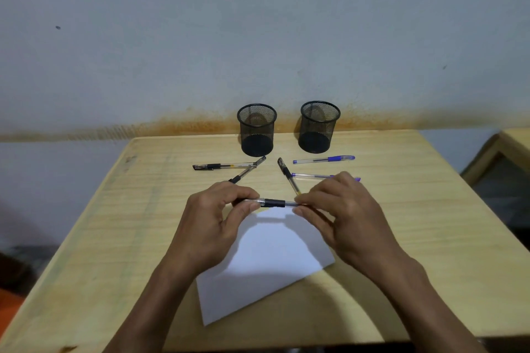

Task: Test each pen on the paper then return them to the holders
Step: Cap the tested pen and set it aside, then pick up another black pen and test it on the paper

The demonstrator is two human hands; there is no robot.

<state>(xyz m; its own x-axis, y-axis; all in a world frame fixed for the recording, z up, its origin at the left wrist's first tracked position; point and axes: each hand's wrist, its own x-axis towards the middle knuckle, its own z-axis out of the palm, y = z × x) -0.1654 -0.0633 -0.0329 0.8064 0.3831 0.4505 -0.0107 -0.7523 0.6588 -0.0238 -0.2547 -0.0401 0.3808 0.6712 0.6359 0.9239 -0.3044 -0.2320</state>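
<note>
Pen [274, 203] ends hidden by fingers; left hand [213, 221], right hand [341, 209] pinch it. Barrel clear, grip black.

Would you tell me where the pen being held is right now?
The held pen is mid-frame, level between the left hand and right hand, above the paper's far edge.

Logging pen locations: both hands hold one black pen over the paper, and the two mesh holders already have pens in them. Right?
Not quite. The head view shows both mesh holders empty. The left hand and right hand do hold one black pen over the paper.
</note>
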